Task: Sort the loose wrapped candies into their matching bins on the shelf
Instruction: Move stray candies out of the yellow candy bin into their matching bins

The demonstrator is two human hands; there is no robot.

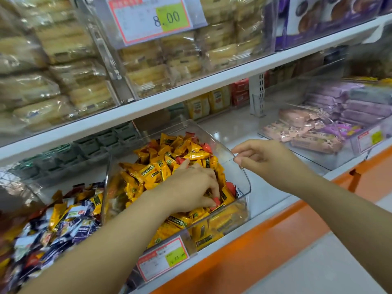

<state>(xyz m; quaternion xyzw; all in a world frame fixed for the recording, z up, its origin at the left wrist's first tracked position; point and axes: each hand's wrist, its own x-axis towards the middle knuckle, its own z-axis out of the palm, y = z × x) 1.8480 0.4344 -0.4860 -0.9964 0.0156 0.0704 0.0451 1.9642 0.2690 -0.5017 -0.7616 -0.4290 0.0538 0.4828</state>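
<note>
A clear plastic bin [244, 181] heaped with yellow wrapped candies [152, 172] sits on the lower shelf, with a few red wrapped candies [205, 147] mixed in. My left hand [191, 187] reaches into this bin, and its curled fingers dig into the pile at the front right and pinch a red candy [216, 201]. My right hand [261, 160] is at the bin's right wall, pinching the rim between thumb and fingertips. To the left, another bin holds mixed blue, white and yellow candies [63, 221].
A pink price tag [163, 259] hangs on the yellow bin's front. To the right a clear bin holds pink and purple packets [314, 132]. The upper shelf [191, 90] overhangs, stacked with wrapped pastries. An orange ledge [265, 245] runs along the front.
</note>
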